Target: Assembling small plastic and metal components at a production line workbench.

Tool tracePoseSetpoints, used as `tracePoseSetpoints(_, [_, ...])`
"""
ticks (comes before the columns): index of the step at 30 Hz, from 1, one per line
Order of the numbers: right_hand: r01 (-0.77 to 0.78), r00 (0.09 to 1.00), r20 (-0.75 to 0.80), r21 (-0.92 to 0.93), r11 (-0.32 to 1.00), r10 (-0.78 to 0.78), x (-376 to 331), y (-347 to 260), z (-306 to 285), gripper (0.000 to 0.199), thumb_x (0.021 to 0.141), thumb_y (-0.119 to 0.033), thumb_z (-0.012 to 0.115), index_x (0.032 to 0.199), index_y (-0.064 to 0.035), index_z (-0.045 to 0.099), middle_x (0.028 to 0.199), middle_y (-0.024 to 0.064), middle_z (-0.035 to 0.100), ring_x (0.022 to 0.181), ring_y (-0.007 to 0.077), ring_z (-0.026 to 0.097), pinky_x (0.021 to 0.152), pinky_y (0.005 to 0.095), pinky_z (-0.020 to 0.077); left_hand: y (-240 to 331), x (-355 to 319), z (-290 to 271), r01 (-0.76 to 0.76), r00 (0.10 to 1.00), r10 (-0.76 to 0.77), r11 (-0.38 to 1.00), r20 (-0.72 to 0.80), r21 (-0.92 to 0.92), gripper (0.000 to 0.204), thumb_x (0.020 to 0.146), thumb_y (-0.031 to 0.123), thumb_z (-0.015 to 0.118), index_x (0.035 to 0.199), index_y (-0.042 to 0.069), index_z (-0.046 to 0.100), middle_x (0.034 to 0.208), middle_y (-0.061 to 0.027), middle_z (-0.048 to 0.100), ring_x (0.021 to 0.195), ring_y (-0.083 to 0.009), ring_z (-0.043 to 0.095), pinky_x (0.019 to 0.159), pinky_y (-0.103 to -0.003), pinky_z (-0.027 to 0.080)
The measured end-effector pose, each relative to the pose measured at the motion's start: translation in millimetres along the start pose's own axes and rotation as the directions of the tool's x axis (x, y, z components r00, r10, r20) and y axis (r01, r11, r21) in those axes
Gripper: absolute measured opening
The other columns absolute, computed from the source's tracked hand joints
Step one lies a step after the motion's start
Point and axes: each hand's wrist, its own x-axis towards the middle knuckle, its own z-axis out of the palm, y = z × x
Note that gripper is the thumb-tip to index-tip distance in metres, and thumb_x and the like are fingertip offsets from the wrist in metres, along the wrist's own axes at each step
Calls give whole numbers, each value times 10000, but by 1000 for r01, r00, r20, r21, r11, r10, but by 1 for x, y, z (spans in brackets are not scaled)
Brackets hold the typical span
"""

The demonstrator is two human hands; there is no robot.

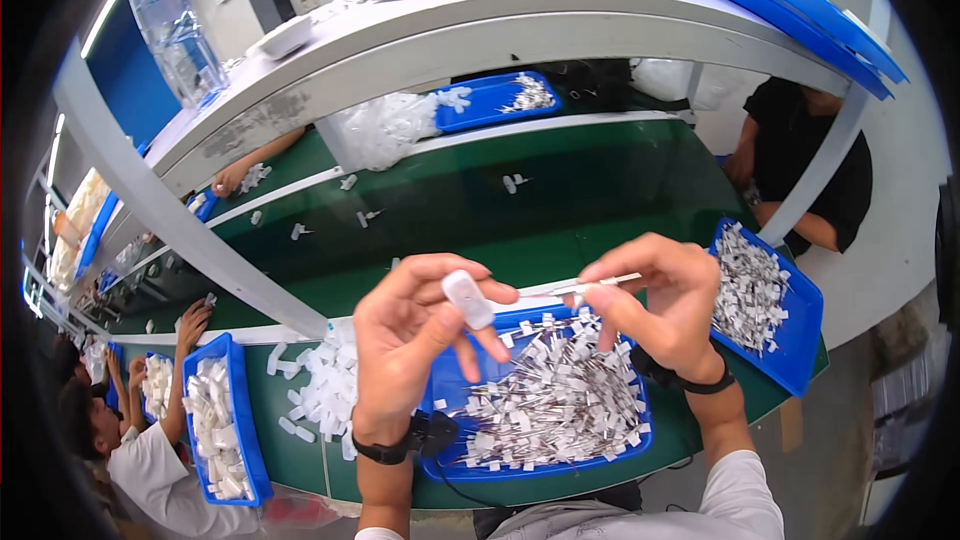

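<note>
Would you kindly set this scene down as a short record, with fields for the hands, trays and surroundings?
Left hand: holds a white rounded plastic piece
Right hand: pinches a slim part, one end toward the left hand
Middle tray: blue, heaped with white-tabbed thin pins
Right tray: blue, similar small parts
Near left tray: blue, whitish pieces
Loose pile: white plastic pieces, left of the middle tray
Beyond: green surface with scattered small parts
Co-workers: people at left, one in dark clothing at upper right

a green worktop point(300, 462) carries blue trays point(808, 340), with a loose heap of white plastic pieces point(328, 380) between two of them.
</note>
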Motion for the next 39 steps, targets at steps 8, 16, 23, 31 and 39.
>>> tracePoseSetpoints(8, [372,923,18,-303,878,-385,-6,-8,9,169,778,27,804,935,18,743,806,137,768,619,156,735,544,233,549,2,-1,-6,-70,997,70,998,-12,7,256,941,-17,663,1164,-71,550,1090,-298,712,754,-261,754,556,-266,574])
tracePoseSetpoints(16, [396,913,8,-249,884,-407,0,2,4,154,782,26,787,931,20,748,813,108,759,553,142,686,499,246,508,-2,-4,9,-32,991,54,985,-124,172,292,884,110,713,944,16,444,911,-267,705,459,-200,642,352,-231,447])
tracePoseSetpoints(23, [306,946,-43,-204,930,-320,3,2,8,94,822,21,745,915,33,732,821,103,739,532,127,660,481,231,481,-4,4,7,48,974,-20,992,-226,119,306,910,20,707,1072,-49,457,878,-237,707,488,-199,661,366,-237,492])
tracePoseSetpoints(31, [347,929,-27,-287,893,-370,6,15,4,218,864,30,738,1078,11,772,851,121,767,602,133,693,499,237,495,-10,9,9,76,978,-34,977,-204,201,331,998,81,620,1236,-112,494,1018,-241,695,660,-242,734,397,-265,551])
tracePoseSetpoints(39, [323,942,1,-276,905,-336,10,10,5,261,811,43,802,1070,16,788,825,163,766,671,194,739,598,273,568,-11,6,-1,24,995,4,958,-99,285,406,1006,222,667,1263,-88,619,891,-158,690,570,-126,616,425,-217,464])
